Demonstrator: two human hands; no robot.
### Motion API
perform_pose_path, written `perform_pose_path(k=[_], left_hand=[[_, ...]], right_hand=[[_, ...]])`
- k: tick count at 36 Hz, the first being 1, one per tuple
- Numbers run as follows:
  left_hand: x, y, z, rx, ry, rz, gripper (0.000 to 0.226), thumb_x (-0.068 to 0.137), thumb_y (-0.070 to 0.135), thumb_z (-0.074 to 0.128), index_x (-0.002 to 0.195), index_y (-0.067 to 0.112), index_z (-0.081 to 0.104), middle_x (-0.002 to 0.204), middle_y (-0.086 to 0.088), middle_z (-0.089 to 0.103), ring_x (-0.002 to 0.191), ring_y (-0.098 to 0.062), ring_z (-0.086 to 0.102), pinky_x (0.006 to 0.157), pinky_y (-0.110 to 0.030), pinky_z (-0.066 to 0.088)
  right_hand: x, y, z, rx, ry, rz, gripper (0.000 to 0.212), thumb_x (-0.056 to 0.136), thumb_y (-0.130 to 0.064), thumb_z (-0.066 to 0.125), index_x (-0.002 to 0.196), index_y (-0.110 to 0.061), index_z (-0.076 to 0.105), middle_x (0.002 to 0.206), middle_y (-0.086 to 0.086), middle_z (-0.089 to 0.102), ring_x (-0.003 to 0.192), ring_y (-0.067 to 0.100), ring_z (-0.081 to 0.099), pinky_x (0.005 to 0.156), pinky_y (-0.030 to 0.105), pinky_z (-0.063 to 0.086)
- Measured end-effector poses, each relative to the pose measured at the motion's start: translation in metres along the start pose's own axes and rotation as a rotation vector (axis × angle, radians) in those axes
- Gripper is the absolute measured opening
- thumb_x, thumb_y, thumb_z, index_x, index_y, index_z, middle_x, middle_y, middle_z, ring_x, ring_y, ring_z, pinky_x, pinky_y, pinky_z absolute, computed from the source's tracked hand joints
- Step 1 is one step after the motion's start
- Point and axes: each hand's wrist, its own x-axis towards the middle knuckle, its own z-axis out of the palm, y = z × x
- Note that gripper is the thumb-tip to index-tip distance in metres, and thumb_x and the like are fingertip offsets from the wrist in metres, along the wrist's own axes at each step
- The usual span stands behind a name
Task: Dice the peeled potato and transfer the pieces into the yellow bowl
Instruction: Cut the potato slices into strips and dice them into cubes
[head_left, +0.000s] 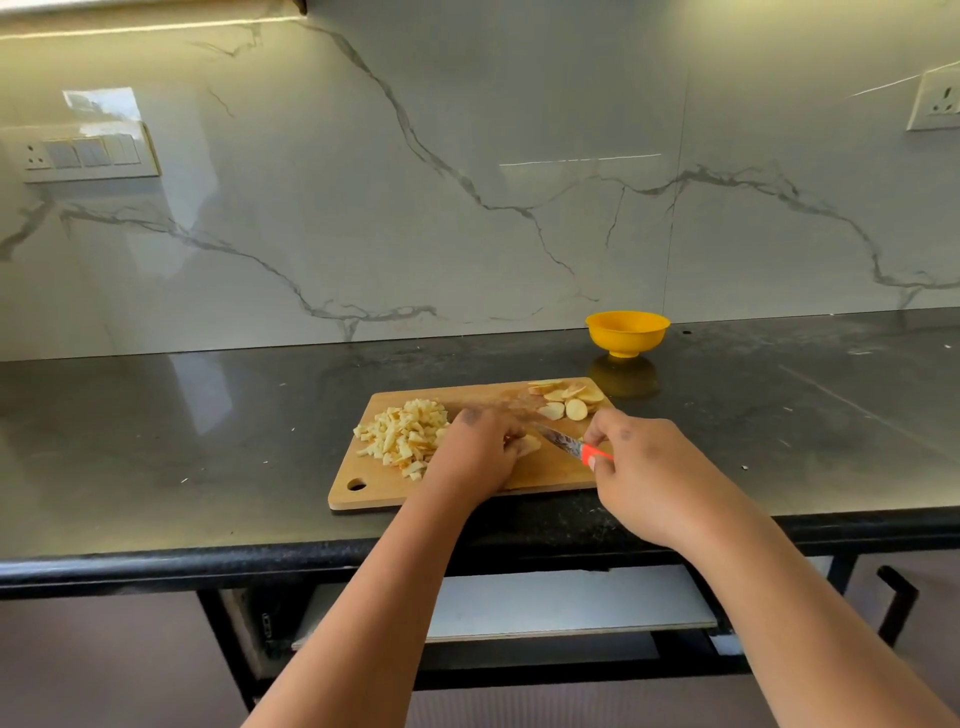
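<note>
The potato slice (529, 445) I'm cutting lies near the middle of the wooden cutting board (550, 470), pinned under the fingertips of my left hand (480, 452); most of it is hidden by those curled fingers, so I can't say how much is left. My right hand (641, 467) is wrapped around the red handle of the knife (563, 444), whose blade angles toward the slice with its tip just beside my left fingers.

To the left on the board sits the pile of diced pieces (402, 434), touching my left hand at its edge. At the far right corner wait the uncut round slices (566, 401), overlapping one another. The yellow bowl (627, 332) stands off the board on the dark counter (156, 441), beyond that corner, and looks empty from what I can see of it.

Raw potato is firm and light, but I expect its cut faces to be wet and starchy, so thin slices will likely slide under the blade. I judge it best to press down flat from above with knuckles forward and fingertips tucked back. The dice are small and loose; pinching would scatter them, so scooping with a cupped hand against the blade's flat should suit the transfer.

A few pale scraps (184, 480) lie on the counter left of the board.
</note>
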Motion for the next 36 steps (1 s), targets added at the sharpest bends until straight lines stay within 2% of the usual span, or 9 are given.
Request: perform_pose_path(k=[3,8,13,17,21,25,28,32,36], left_hand=[[0.003,0.0,-0.002,-0.008,-0.011,0.017,0.027,0.098,0.019,0.056,0.121,0.015,0.07,0.115,0.0,0.071,0.098,-0.016,0.063,0.085,-0.024,0.048],[0.0,-0.004,0.0,-0.039,0.03,0.01,0.027,0.101,0.016,0.048,0.116,0.012,0.07,0.109,-0.002,0.071,0.086,-0.011,0.056,0.076,-0.021,0.043],[-0.002,-0.005,-0.001,-0.058,0.009,0.033,0.035,0.096,0.035,0.06,0.127,0.019,0.065,0.126,0.003,0.067,0.11,-0.014,0.061,0.093,-0.024,0.046],[0.0,-0.004,-0.002,-0.041,-0.064,0.003,0.029,0.096,0.035,0.061,0.113,0.015,0.073,0.111,-0.003,0.072,0.099,-0.019,0.065,0.088,-0.032,0.053],[0.001,-0.003,0.001,-0.058,-0.024,-0.007,0.025,0.097,0.028,0.061,0.112,0.013,0.075,0.111,-0.001,0.073,0.099,-0.016,0.065,0.088,-0.029,0.052],[0.0,-0.003,0.004,-0.074,0.008,-0.007,0.022,0.097,0.026,0.061,0.105,0.015,0.077,0.102,0.0,0.074,0.087,-0.013,0.063,0.079,-0.026,0.051],[0.0,-0.005,0.005,-0.075,0.024,0.0,0.02,0.096,0.026,0.061,0.105,0.017,0.077,0.099,0.004,0.073,0.085,-0.01,0.061,0.076,-0.02,0.046],[0.002,-0.004,0.005,-0.104,0.018,-0.011,0.019,0.095,0.026,0.064,0.104,0.016,0.078,0.099,0.002,0.074,0.09,-0.013,0.064,0.083,-0.025,0.051],[0.003,-0.003,0.004,-0.115,0.02,-0.019,0.019,0.093,0.026,0.066,0.105,0.016,0.077,0.102,0.002,0.075,0.092,-0.013,0.065,0.085,-0.023,0.049]], right_hand=[[0.0,0.0,0.0,-0.004,-0.006,-0.002,0.028,0.098,-0.021,0.053,0.125,-0.024,0.048,0.12,0.005,0.06,0.086,0.012,0.053,0.057,0.015,0.039],[0.001,0.0,0.0,-0.014,-0.016,0.005,0.031,0.097,-0.019,0.055,0.127,-0.025,0.047,0.121,0.005,0.06,0.087,0.012,0.054,0.06,0.016,0.04],[0.0,-0.001,-0.001,-0.011,-0.01,0.014,0.034,0.097,-0.02,0.056,0.13,-0.024,0.047,0.124,0.006,0.059,0.088,0.012,0.052,0.065,0.017,0.041],[-0.001,-0.003,-0.001,-0.01,-0.014,0.015,0.034,0.098,-0.019,0.054,0.131,-0.023,0.046,0.123,0.007,0.059,0.086,0.013,0.054,0.062,0.017,0.042],[-0.003,-0.01,0.002,-0.013,-0.024,0.018,0.038,0.097,-0.019,0.053,0.135,-0.022,0.048,0.119,0.006,0.061,0.089,0.017,0.057,0.071,0.023,0.05],[-0.003,-0.015,0.006,-0.03,-0.093,0.047,0.029,0.096,-0.015,0.054,0.124,-0.023,0.054,0.108,0.002,0.06,0.09,0.014,0.058,0.073,0.023,0.051],[-0.003,-0.019,0.01,-0.025,-0.133,0.069,0.031,0.094,-0.009,0.056,0.122,-0.022,0.052,0.101,0.001,0.058,0.087,0.014,0.058,0.065,0.02,0.048],[0.0,-0.028,0.026,-0.022,-0.119,0.091,0.025,0.091,-0.005,0.056,0.112,-0.018,0.05,0.093,0.001,0.053,0.081,0.014,0.056,0.055,0.02,0.039],[0.001,-0.031,0.027,-0.031,-0.138,0.087,0.028,0.088,-0.002,0.058,0.109,-0.018,0.048,0.084,-0.003,0.044,0.069,0.009,0.047,0.051,0.019,0.035]])
